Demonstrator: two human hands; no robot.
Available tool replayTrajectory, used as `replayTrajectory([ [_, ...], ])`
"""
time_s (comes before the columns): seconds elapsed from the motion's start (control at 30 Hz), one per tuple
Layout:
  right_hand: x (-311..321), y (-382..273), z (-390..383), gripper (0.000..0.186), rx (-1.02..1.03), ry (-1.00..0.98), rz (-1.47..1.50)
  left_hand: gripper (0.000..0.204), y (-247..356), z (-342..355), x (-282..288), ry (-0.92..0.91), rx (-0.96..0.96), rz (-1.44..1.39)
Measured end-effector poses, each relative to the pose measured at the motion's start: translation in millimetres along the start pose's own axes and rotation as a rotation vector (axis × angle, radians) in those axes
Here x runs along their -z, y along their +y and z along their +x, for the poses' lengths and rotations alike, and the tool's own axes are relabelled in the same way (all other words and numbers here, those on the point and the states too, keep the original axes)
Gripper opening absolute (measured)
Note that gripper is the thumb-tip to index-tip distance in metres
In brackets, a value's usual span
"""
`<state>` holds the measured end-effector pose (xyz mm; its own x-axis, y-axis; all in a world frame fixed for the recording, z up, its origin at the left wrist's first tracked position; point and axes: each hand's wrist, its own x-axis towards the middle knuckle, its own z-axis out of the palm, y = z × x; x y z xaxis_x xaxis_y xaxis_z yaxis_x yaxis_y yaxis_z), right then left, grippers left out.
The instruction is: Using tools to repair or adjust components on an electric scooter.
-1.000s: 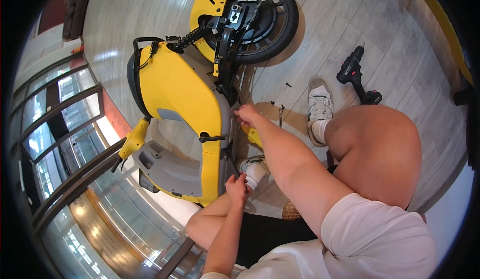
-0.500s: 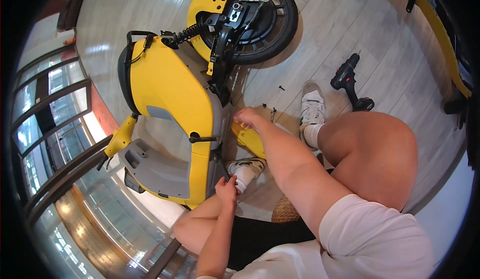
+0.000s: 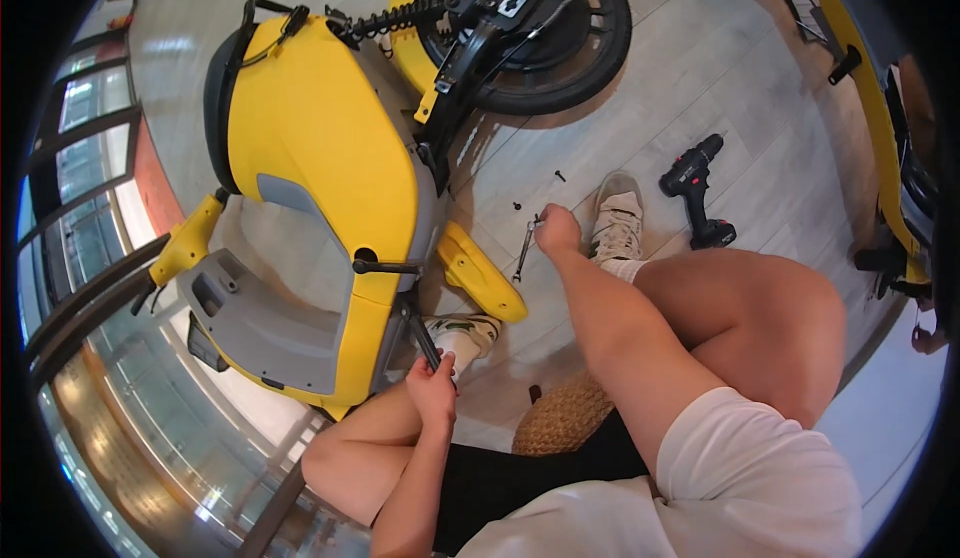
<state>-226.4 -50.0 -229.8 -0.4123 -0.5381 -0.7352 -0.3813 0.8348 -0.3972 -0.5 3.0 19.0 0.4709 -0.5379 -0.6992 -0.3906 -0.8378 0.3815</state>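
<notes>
A yellow and grey scooter (image 3: 320,128) lies on its side on the floor to my left. My left hand (image 3: 433,390) is closed around a black bar (image 3: 424,340) that extends from the scooter's underside beside my shoe. My right hand (image 3: 558,231) pinches one end of a small silver wrench (image 3: 524,252), its other end pointing down at the floor. Between the scooter body and the wrench sits a long yellow cover (image 3: 482,276). Two small dark screws, a nearer screw (image 3: 517,206) and a farther screw (image 3: 560,176), lie beyond my right hand.
A black cordless drill (image 3: 697,193) rests on the floor right of my shoe (image 3: 618,220). The scooter's wheel (image 3: 600,48) is at the far side. A woven seat (image 3: 560,418) is beneath me. Another yellow vehicle (image 3: 860,68) stands at the right, with part of another person's hand (image 3: 928,336) below it.
My right hand has moved right, away from the scooter's edge, and taken hold of the wrench. My left hand stays at the black bar. The whole view has shifted.
</notes>
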Motion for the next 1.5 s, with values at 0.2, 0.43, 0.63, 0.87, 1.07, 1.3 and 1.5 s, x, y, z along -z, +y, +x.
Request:
replayTrajectory([
  [0.2,-21.7,-1.2,5.5,0.021,0.158,0.128,0.096,0.024,3.8,-3.1,-1.1,-0.039,0.026,-0.064],
  [0.43,-44.8,-49.0,-31.1,0.037,0.533,-0.188,-0.097,0.026,5.8,-3.9,4.2,-0.066,0.070,-0.066],
  [0.63,-85.3,-59.2,-76.0,0.071,0.463,-0.145,-0.267,0.026,8.8,-4.2,1.6,-0.117,0.077,-0.082],
  [0.87,-138.3,-64.6,-110.1,0.092,0.356,0.073,-0.504,0.022,1.3,-4.1,-0.5,-0.097,0.050,-0.232],
  [1.07,-135.4,-63.3,-99.4,0.089,0.291,-0.002,-0.464,0.017,-3.3,-6.0,-1.7,-0.137,-0.006,-0.282],
  [1.3,-106.1,-72.2,-131.6,0.086,0.361,-0.228,-0.244,0.017,-28.1,6.1,8.7,-0.106,-0.137,-0.180],
  [1.5,-71.1,-57.2,-127.2,0.073,0.321,-0.225,-0.102,0.023,-33.6,13.4,-4.3,-0.112,-0.216,-0.194],
])
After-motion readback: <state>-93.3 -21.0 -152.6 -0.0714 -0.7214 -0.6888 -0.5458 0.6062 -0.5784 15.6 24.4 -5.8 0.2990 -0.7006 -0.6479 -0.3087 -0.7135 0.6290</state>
